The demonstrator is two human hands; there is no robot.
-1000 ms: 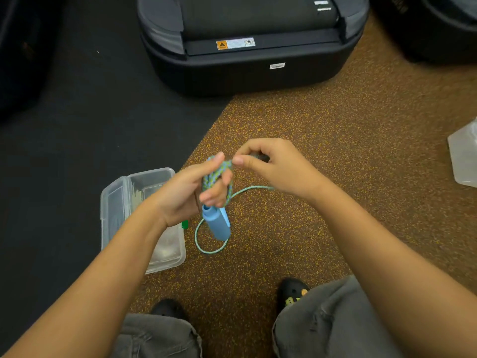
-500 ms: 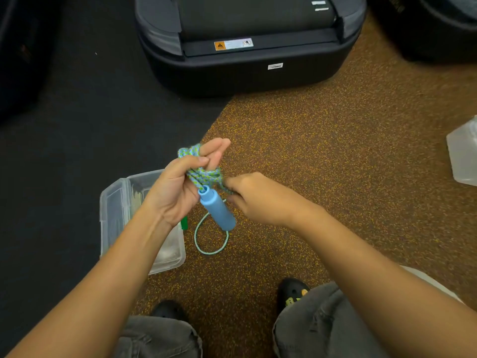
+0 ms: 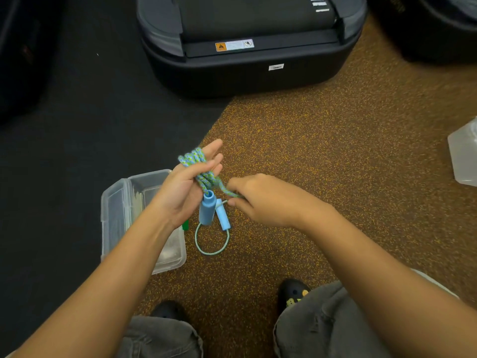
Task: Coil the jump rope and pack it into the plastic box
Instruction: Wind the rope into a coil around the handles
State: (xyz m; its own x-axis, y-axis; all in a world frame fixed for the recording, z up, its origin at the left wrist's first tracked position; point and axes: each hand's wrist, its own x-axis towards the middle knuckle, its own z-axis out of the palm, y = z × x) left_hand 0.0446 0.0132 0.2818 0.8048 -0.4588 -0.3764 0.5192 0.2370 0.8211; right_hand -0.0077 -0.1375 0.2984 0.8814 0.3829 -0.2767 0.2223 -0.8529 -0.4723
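The blue-green braided jump rope [image 3: 200,169] is wound in several turns around my left hand [image 3: 189,187], whose fingers point up and away. Two light blue handles [image 3: 207,210] hang below that hand, side by side. My right hand [image 3: 260,200] pinches a strand of the rope just right of the coil. A thin loop of rope [image 3: 211,241] lies on the floor under the handles. The clear plastic box [image 3: 121,202] sits open on the floor to the left, partly hidden by my left forearm.
A large black case [image 3: 245,71] stands ahead on the floor. Another clear container [image 3: 464,153] is at the right edge. My knees and black shoes [image 3: 294,295] are at the bottom. Dark mat lies left, speckled brown floor right.
My right hand swung from above the coil down to its right side, laying rope around my left hand. My left fingers have straightened, and a second handle now hangs beside the first.
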